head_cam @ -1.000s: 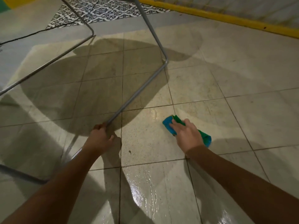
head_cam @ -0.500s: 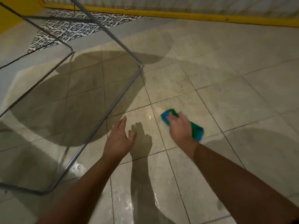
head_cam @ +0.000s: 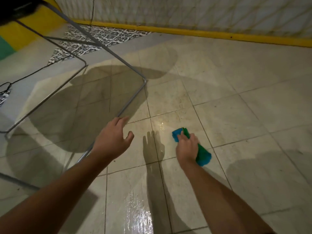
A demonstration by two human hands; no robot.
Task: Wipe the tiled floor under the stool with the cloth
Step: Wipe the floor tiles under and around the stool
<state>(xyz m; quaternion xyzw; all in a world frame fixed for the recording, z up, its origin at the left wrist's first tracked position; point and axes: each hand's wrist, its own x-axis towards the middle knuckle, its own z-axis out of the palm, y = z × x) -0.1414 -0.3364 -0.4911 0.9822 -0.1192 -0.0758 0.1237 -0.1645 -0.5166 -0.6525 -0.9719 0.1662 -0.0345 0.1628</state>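
Both hands are low over the tiled floor (head_cam: 219,102). My right hand (head_cam: 186,149) curls round the blue-green cloth (head_cam: 205,157), holding it down on a wet tile at about 3 o'clock from my left hand (head_cam: 113,137). The left holds nothing, fingers loosely spread, fingertips by the bottom rail of the stool (head_cam: 133,97), whose frame stands toward 10 o'clock; whether they touch it I cannot tell

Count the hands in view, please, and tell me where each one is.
2. The left hand is open, fingers spread, beside the stool frame. The right hand grips the blue-green cloth on the wet tiled floor. Neither hand is hidden.
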